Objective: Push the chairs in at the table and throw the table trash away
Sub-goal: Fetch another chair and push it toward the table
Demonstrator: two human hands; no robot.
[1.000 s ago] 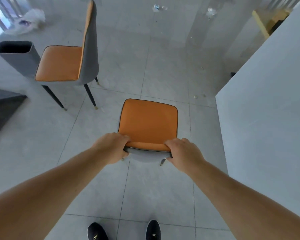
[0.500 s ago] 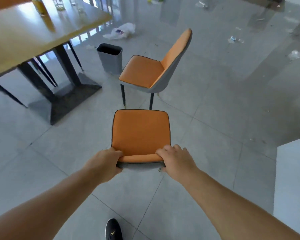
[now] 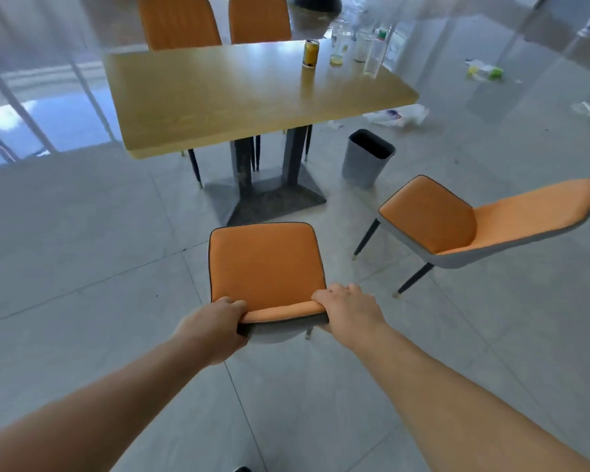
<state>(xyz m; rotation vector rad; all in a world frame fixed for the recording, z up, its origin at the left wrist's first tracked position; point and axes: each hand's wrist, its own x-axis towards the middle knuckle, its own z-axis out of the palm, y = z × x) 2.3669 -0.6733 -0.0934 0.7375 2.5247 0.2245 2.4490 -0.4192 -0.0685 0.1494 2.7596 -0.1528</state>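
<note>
An orange chair (image 3: 264, 264) with a grey back stands right in front of me, its seat facing the wooden table (image 3: 225, 93). My left hand (image 3: 213, 330) grips the left end of its backrest top and my right hand (image 3: 349, 310) grips the right end. A second orange chair (image 3: 457, 223) stands to the right, turned sideways, away from the table. On the table's far right corner stand a yellow can (image 3: 310, 53) and several clear bottles and cups (image 3: 360, 46).
A grey trash bin (image 3: 367, 158) stands on the floor by the table's right end. Two more orange chairs (image 3: 215, 23) sit at the table's far side. The table's dark pedestal base (image 3: 266, 195) lies ahead of my chair. Litter (image 3: 397, 115) is scattered on the tiled floor at right.
I have turned left with the chair held in both hands, so the table now lies straight ahead. The second chair and the bin have shifted to my right.
</note>
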